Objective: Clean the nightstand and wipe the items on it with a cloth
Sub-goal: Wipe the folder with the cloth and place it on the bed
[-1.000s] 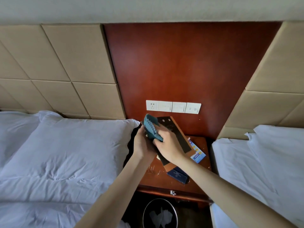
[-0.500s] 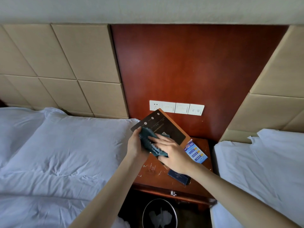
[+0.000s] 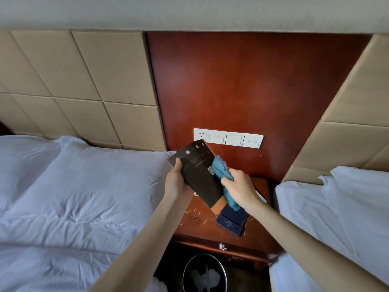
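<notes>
A dark flat card with an orange-brown back (image 3: 200, 173) is lifted above the reddish wooden nightstand (image 3: 202, 226). My left hand (image 3: 176, 182) grips the card's left edge, thumb on its face. My right hand (image 3: 239, 188) holds a teal cloth (image 3: 221, 168) bunched against the card's right side; a strip of cloth hangs below my fist. On the nightstand lies a navy box (image 3: 231, 220), and a small blue-and-white leaflet (image 3: 262, 198) peeks out behind my right wrist.
White pillows and bedding flank the nightstand, left (image 3: 84, 197) and right (image 3: 336, 207). White wall switches (image 3: 228, 138) sit on the wooden panel behind. A round black bin (image 3: 205, 275) stands on the floor below the drawer front.
The cloth in my right hand has swept from the card's lower left to its right edge. The card is tilted more upright, its dark face fully exposed.
</notes>
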`<state>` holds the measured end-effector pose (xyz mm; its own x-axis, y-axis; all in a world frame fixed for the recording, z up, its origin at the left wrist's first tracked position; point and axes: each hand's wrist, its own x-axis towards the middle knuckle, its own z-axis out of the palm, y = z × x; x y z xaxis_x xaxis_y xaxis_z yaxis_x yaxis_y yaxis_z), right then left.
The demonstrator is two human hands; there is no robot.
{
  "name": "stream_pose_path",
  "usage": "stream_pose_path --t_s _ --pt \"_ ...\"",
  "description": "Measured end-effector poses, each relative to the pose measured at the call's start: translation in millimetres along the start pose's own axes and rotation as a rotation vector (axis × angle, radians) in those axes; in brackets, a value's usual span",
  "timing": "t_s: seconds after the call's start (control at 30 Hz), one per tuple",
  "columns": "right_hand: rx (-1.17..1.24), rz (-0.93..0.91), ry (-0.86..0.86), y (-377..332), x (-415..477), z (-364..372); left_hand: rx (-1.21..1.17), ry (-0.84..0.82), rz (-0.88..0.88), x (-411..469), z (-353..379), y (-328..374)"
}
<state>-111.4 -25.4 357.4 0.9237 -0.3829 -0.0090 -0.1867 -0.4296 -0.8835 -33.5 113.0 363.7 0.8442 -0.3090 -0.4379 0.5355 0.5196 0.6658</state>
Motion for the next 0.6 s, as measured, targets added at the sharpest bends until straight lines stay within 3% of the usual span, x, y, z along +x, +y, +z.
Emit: stream_pose_path --t_s 0.1,0.3,0.47,0.6 --pt "-0.062 -0.22 -0.093 -7.5 -16.4 17.2 -0.082 0.013 -0.002 -0.6 -0.8 0.3" --pt "-0.51 -0.722 -0.219 1.0 -25.6 17.9 -0.319 -0.023 -0.021 1.9 -14.7 12.1" --pt "-0.59 -0.766 -0.283 5.3 -18.0 7.0 -0.347 -0.051 -0.009 1.0 -27.5 13.6" --pt "-0.493 -0.605 -0.251 5.7 -10.3 -3.6 -0.289 -0.067 0.019 -3.1 -35.6 14.5"
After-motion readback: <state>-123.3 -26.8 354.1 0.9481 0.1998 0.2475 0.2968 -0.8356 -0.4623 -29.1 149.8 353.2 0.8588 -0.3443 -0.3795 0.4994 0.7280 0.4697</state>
